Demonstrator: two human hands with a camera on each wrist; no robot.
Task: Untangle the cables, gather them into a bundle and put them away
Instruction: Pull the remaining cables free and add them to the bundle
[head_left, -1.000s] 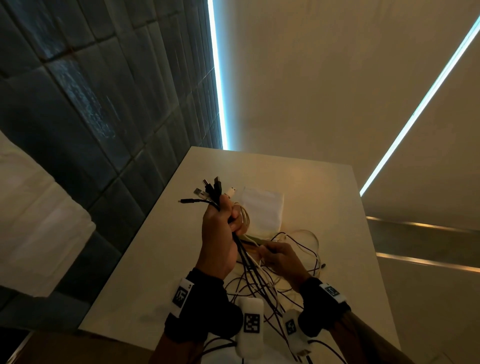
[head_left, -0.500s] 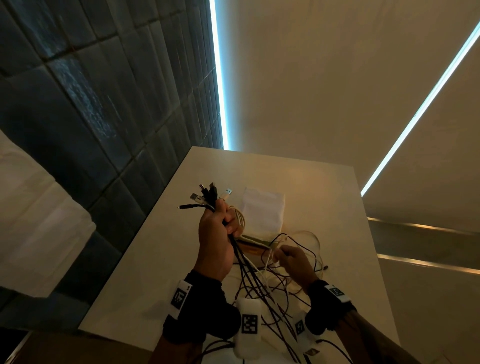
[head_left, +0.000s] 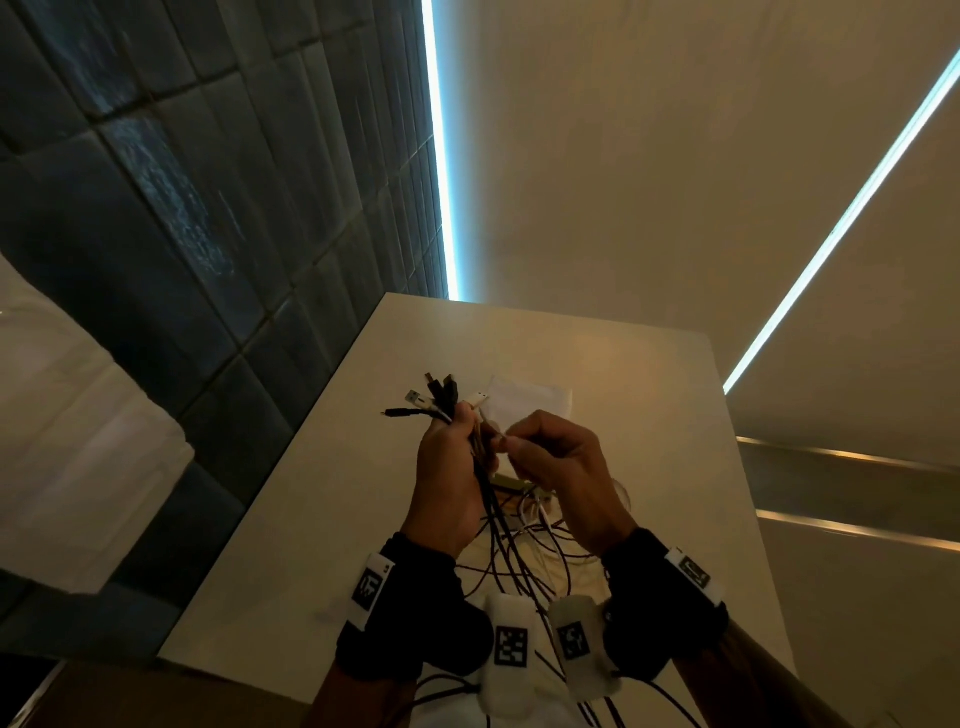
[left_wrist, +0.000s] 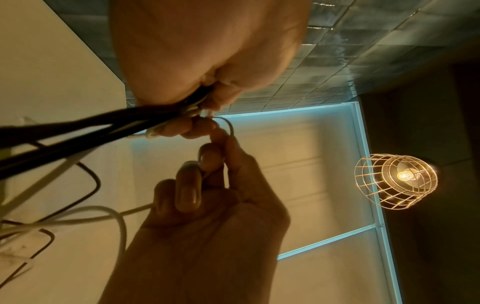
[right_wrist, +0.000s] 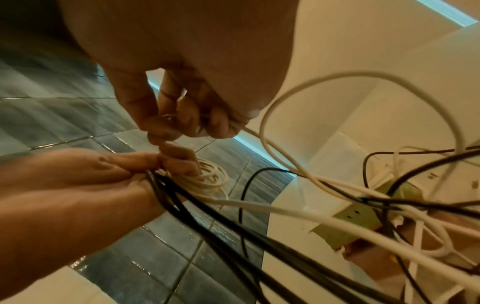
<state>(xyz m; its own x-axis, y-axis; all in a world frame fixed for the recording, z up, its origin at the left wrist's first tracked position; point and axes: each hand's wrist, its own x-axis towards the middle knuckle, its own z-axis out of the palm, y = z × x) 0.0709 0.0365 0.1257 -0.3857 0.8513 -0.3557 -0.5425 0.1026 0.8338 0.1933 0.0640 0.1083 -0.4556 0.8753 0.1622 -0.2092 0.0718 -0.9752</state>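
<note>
Left hand (head_left: 447, 483) fisted around a bundle of black and white cables (head_left: 441, 400) above the table (head_left: 311, 519), connectors fanned above the fist, right hand (head_left: 561, 462) beside it pinched a white cable (right_wrist: 324, 98), loose lengths trailed down.

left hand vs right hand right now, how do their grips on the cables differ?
The left hand grips a whole bunch of cables in its fist, mostly black, plugs fanning out above it. The right hand pinches just one thin white cable at its fingertips. The left hand's cables hang in a straight sheaf toward the table; the right hand's cable loops loosely. Both hands are raised above the table, fingertips nearly touching.
</note>
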